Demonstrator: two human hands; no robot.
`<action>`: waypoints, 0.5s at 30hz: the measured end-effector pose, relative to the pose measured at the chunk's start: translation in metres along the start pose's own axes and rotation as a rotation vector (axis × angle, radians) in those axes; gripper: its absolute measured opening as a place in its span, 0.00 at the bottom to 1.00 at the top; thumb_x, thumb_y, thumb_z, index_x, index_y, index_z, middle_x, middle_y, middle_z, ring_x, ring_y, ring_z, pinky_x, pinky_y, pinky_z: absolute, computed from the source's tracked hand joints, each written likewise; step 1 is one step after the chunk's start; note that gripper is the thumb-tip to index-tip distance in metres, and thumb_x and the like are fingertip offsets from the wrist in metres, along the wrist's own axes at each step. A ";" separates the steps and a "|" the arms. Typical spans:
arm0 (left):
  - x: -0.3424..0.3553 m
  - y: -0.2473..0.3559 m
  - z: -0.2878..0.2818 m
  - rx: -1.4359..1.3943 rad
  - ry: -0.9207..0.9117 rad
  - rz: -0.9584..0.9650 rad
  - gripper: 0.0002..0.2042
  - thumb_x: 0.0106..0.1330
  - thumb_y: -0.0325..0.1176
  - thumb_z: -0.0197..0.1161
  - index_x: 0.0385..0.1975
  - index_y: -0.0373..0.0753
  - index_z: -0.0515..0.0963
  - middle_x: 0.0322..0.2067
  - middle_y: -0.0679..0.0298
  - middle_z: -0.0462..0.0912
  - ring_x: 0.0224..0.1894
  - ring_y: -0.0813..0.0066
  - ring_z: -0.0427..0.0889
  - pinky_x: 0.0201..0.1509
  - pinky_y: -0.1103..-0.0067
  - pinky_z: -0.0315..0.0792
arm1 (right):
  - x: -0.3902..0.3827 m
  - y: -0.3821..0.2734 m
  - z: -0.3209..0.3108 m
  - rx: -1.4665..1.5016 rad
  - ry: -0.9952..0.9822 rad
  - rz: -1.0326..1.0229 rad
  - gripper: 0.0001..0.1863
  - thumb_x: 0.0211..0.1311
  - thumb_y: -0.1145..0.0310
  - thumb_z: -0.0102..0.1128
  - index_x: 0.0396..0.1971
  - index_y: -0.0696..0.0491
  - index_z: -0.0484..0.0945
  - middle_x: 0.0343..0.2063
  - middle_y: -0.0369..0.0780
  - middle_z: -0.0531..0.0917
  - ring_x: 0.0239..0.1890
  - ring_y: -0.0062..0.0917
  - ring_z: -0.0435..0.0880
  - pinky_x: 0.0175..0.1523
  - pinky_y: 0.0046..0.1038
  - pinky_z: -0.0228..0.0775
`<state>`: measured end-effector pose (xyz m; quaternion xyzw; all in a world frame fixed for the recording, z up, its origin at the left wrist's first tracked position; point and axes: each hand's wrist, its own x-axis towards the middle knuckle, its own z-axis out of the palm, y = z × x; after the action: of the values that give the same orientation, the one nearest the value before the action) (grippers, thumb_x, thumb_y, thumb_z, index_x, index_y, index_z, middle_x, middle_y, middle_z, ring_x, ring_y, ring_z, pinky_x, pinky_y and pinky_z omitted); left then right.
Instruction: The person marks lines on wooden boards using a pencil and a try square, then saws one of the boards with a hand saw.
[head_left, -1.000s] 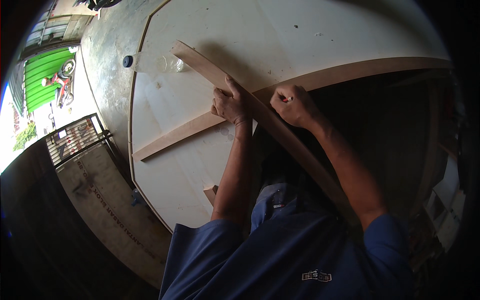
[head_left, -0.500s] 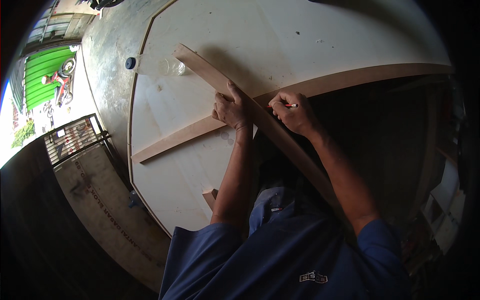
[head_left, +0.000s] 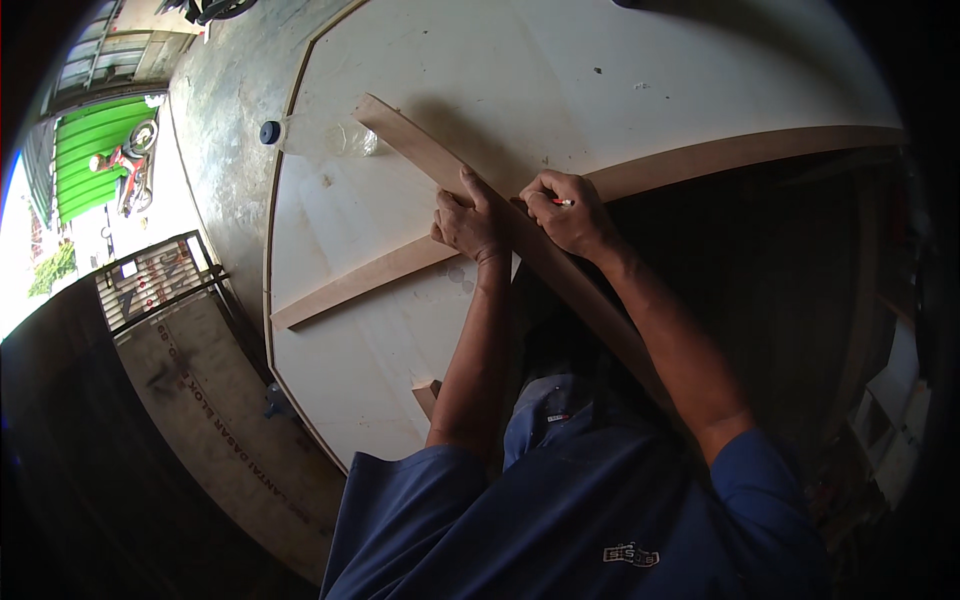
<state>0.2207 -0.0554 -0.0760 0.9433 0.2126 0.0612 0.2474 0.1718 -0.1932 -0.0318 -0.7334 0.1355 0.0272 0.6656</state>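
Observation:
A long wooden strip (head_left: 420,150) lies diagonally across a large pale plywood sheet (head_left: 620,80). It crosses a second, longer wooden strip (head_left: 360,285) that runs from lower left to upper right. My left hand (head_left: 468,222) presses down on the diagonal strip where the two cross. My right hand (head_left: 565,210) rests just to its right on the same strip and grips a red pencil (head_left: 562,202), its tip at the strip's edge.
A clear plastic bottle with a dark cap (head_left: 315,137) lies on the sheet's far left corner. A small wood block (head_left: 428,392) sits near my left elbow. Concrete floor (head_left: 225,120), a printed board (head_left: 200,390) and a metal gate (head_left: 150,280) lie to the left.
Both hands have slid slightly down the diagonal strip toward me. The right hand has tilted so the red pencil now shows at the strip.

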 end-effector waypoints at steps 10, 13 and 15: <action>0.000 -0.002 0.000 -0.034 0.012 0.011 0.30 0.72 0.64 0.50 0.34 0.37 0.79 0.30 0.53 0.84 0.43 0.51 0.82 0.59 0.64 0.62 | -0.142 0.027 -0.089 -0.233 0.132 0.130 0.11 0.73 0.63 0.59 0.36 0.56 0.83 0.33 0.46 0.87 0.36 0.33 0.88 0.40 0.33 0.77; 0.000 -0.003 0.005 -0.097 0.099 0.041 0.31 0.71 0.65 0.49 0.33 0.37 0.78 0.29 0.55 0.84 0.42 0.52 0.82 0.59 0.64 0.62 | -0.191 0.038 -0.087 -0.446 -0.084 0.374 0.21 0.76 0.50 0.55 0.42 0.55 0.83 0.35 0.47 0.87 0.36 0.37 0.88 0.42 0.36 0.77; 0.001 -0.006 0.006 0.007 0.013 0.002 0.31 0.71 0.65 0.49 0.37 0.37 0.79 0.31 0.54 0.85 0.44 0.53 0.82 0.60 0.64 0.62 | -0.215 0.042 -0.082 -0.428 -0.139 0.456 0.26 0.68 0.44 0.63 0.43 0.56 0.81 0.34 0.49 0.86 0.35 0.37 0.88 0.40 0.36 0.76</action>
<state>0.2207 -0.0534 -0.0841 0.9440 0.2132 0.0667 0.2427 -0.0563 -0.2423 -0.0159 -0.8040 0.2417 0.2535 0.4805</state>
